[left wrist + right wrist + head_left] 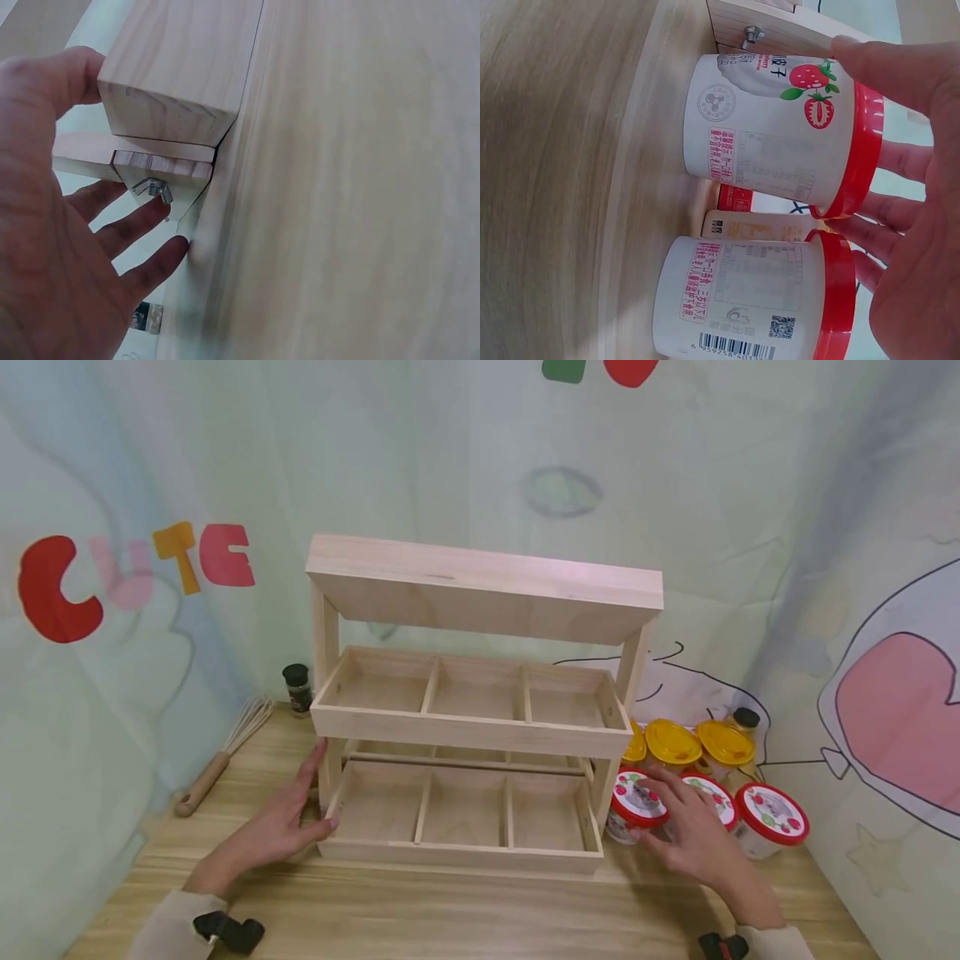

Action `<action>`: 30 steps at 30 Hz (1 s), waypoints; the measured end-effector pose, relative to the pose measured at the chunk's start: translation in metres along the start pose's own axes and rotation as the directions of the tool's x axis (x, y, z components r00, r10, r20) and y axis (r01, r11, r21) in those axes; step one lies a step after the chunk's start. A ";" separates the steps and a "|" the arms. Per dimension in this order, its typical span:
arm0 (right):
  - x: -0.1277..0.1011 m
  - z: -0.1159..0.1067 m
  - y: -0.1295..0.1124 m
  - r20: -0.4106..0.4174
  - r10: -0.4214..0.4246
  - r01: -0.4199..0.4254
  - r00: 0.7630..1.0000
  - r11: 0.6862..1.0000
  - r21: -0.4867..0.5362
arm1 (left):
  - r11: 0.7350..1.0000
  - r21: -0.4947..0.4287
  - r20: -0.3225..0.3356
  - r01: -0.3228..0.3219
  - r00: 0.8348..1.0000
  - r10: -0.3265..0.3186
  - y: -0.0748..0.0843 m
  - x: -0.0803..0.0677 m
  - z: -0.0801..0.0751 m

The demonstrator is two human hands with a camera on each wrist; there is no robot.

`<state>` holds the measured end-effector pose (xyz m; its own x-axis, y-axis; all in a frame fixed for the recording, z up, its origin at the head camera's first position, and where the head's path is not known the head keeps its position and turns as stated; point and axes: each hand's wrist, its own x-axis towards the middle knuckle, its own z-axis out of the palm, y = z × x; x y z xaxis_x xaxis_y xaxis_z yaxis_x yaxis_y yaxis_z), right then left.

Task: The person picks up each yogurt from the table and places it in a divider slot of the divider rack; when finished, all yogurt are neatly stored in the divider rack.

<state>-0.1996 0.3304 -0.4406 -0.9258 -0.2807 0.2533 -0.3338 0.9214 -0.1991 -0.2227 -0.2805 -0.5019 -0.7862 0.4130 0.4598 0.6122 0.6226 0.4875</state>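
Observation:
A two-tier wooden rack [472, 727] with divided trays stands on the table. My left hand [281, 827] touches its left side, thumb at the lower tray's corner and fingers spread along the upright. In the left wrist view those fingers lie loosely near a wing nut [154, 187]. To the rack's right, my right hand [693, 835] is around the lid of a white tub [636, 806] with a red lid and strawberry print. Its thumb is on one side and its fingers on the other. The tub stands upright; part of its lid is hidden by the fingers.
Two more red-lidded tubs [772, 818] stand to the right. Behind them are several yellow-lidded jars [672, 742] and a black-capped bottle [745, 718]. A whisk [225, 756] and a small black-capped jar [298, 691] are on the left. Printed curtains hang behind.

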 end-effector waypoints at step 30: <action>0.001 0.011 0.004 -0.132 -0.068 0.080 0.989 0.993 0.091 | 0.999 0.008 0.023 0.034 0.999 -0.034 0.002 -0.001 -0.002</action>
<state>-0.2037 0.3306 -0.4520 -0.8694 -0.3048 0.3889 -0.4220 0.8675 -0.2635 -0.2205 -0.2806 -0.4999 -0.8081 0.4065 0.4262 0.5846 0.6417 0.4965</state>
